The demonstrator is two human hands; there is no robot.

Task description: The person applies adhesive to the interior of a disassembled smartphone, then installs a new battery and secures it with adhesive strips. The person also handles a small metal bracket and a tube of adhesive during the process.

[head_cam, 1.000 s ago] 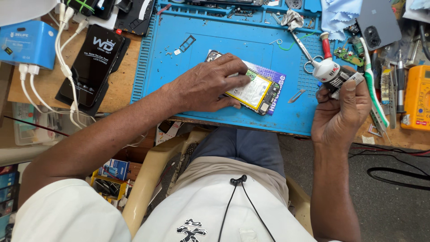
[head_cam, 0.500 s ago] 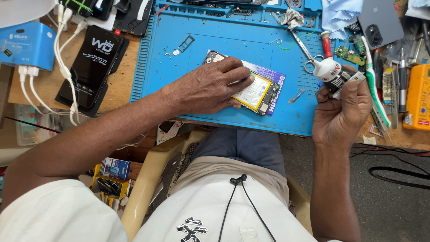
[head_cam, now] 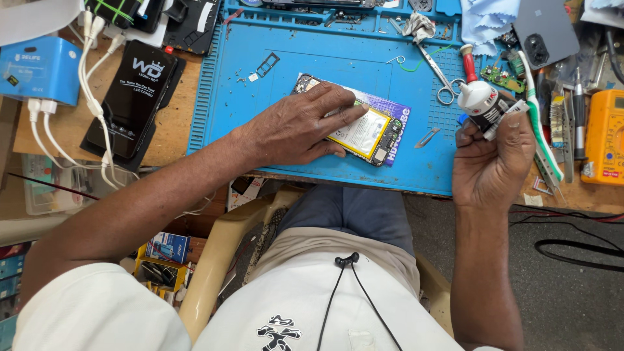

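while left hand (head_cam: pixel 296 127) lies flat, fingers spread, on opened phone (head_cam: pixel 364 130); right hand (head_cam: pixel 491 156) clenched round glue tube (head_cam: pixel 484 104)

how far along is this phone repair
Done: the opened phone lies back-off on the blue mat, battery exposed, loose screws out. In hand: left hand presses it flat; right hand holds a small glue tube, off the phone. Left: the phone is not yet closed.

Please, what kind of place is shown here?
Most likely a phone repair bench. An opened phone lies on a blue work mat under the left hand, the right hand holds a small tube, and scissors and a yellow multimeter lie nearby.
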